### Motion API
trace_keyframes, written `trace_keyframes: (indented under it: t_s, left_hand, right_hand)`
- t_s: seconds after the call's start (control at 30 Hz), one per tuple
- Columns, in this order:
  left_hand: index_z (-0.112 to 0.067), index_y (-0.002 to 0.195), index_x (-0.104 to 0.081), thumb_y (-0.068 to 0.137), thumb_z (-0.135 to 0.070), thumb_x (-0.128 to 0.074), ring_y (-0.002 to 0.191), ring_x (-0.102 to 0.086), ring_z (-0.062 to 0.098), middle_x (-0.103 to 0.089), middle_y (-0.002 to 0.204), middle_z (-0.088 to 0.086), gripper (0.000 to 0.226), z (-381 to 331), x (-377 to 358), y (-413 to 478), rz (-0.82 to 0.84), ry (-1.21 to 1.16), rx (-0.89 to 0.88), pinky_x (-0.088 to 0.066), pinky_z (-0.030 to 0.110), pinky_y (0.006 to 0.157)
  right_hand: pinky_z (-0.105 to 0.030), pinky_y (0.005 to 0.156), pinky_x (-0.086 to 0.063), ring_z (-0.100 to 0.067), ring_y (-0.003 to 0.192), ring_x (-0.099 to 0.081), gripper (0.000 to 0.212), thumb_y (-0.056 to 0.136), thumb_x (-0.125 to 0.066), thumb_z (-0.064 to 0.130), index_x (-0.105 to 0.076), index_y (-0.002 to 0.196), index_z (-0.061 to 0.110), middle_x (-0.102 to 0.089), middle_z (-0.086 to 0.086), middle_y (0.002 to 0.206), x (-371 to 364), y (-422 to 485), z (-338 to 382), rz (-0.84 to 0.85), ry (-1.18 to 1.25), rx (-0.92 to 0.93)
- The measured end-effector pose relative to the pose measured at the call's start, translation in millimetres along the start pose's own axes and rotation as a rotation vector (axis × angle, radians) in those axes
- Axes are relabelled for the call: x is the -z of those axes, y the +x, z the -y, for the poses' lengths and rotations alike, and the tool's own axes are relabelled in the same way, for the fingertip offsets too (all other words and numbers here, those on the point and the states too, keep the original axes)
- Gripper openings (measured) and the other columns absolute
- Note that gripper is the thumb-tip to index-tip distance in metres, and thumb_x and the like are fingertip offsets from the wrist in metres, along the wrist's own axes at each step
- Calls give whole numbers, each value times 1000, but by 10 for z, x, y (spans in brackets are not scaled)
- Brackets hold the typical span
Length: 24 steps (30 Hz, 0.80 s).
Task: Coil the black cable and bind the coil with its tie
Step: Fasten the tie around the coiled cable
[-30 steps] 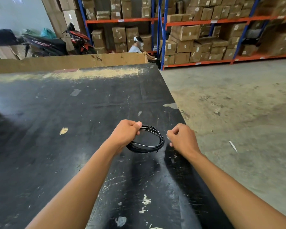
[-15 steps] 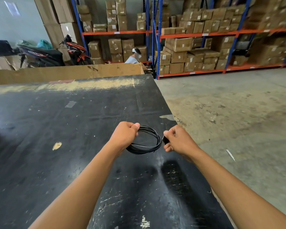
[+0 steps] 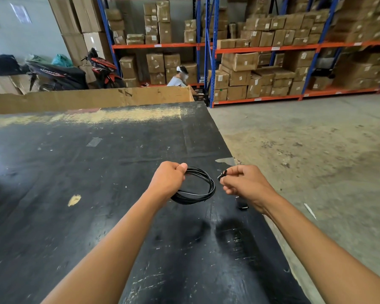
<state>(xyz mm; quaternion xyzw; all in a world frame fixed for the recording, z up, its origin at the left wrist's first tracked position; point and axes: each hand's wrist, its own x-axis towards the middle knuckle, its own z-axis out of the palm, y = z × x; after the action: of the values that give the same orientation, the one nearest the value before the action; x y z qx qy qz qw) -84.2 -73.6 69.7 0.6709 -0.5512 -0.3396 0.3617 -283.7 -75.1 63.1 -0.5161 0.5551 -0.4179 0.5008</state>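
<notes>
Cable (image 3: 194,186), black and thin, is wound into a round coil of several loops and held up above the black worktop (image 3: 79,172), not resting on it. The left hand (image 3: 168,178) has its grip closed as a fist around the coil's left side, thumb pressed on top of the strands, and the rest of the loop hangs free toward the right and toward the viewer.

The right hand (image 3: 242,183) sits just beside the coil's right edge without touching the loops. Its thumb and forefinger are pinched together on a small black piece (image 3: 221,174) with a pale glint on it (whether this is the tie or the cable's end plug is too small to tell). The other fingers of that hand are curled in. Below the right wrist another small dark bit (image 3: 241,204) shows against the worktop; I cannot tell whether it hangs from the hand or lies on the surface.

Both forearms reach in from the bottom of the frame, bare, and cast soft shadows on the scuffed, scratched top. A pale chip (image 3: 74,199) marks the worktop to the left of the hands, well apart from them.

Past the far edge stands a low cardboard wall (image 3: 92,98). Behind it are blue and orange shelving racks (image 3: 208,49) stacked with cardboard boxes, a parked motorbike (image 3: 103,69) at the left, and a seated person (image 3: 178,79) near the racks. Bare concrete floor (image 3: 305,145) lies to the right.
</notes>
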Motion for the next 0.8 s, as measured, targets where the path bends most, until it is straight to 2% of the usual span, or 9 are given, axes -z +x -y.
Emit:
trace_keyframes:
  t_s: [0.13,0.23,0.33,0.37,0.47,0.53,0.7,0.77,0.8]
  left_hand:
    - [-11,67,-49,100,-30,-46,47,-27,16,-34,52,-2,38,-31,-25,-4,-2,10,-10,-23,29,51]
    - [-11,71,-51,101,-29,-45,48,-30,16,-37,51,-5,35,-32,-56,-19,-8,15,-26,-25,29,50]
    - [-20,96,-58,101,-22,-43,51,-41,12,-51,63,-4,16,-18,-84,-55,-13,-6,-89,-32,25,49]
    - [-24,100,-58,102,-20,-41,51,-41,11,-52,66,-3,18,-25,-88,-80,-2,-6,-109,-32,23,47]
    - [-21,93,-66,102,-13,-37,57,-39,15,-50,68,1,31,-65,-98,-121,63,19,-155,-30,22,46]
    - [-16,90,-70,99,-10,-40,50,-33,12,-46,63,0,32,-121,-96,-152,101,-9,-135,-26,21,43]
    - [-13,87,-76,89,-23,-62,44,-46,-6,-53,45,-24,17,-215,-72,-228,174,-131,-90,-33,20,55]
    - [-12,88,-76,89,-26,-65,47,-48,-7,-58,49,-22,18,-222,-88,-245,177,-150,-108,-35,20,57]
    - [-14,86,-76,88,-26,-67,55,-52,-5,-65,58,-17,16,-221,-98,-246,163,-150,-119,-39,21,61]
  right_hand:
    - [-15,41,-43,-3,40,-51,5,81,-67,-2,-71,80,-6,-60,-6,59,-17,-9,28,-52,-123,95]
    - [-17,44,-49,-6,44,-55,5,82,-66,-3,-71,84,-4,-63,-8,63,-50,-49,54,-37,-94,131]
    - [-21,48,-54,-12,47,-59,15,82,-68,-6,-60,93,0,-63,-10,64,-57,-81,74,0,-25,144]
    - [-22,49,-54,-13,48,-60,17,82,-69,-6,-59,92,2,-63,-10,63,-58,-87,84,14,-29,154]
    - [-23,51,-56,-15,49,-61,13,85,-69,-3,-61,81,7,-63,-10,61,-61,-77,107,30,-69,173]
    - [-23,52,-57,-14,48,-63,16,88,-66,-2,-63,77,8,-64,-11,64,-68,-67,115,15,-89,181]
    - [-24,53,-59,-14,48,-65,16,91,-60,-4,-62,79,6,-65,-14,71,-83,-74,128,21,-99,207]
    - [-27,56,-61,-14,49,-65,14,92,-60,-4,-62,81,5,-65,-15,74,-87,-78,131,1,-111,215]
    - [-29,57,-61,-14,49,-66,13,91,-59,-4,-62,81,4,-66,-15,76,-85,-84,133,-6,-117,217]
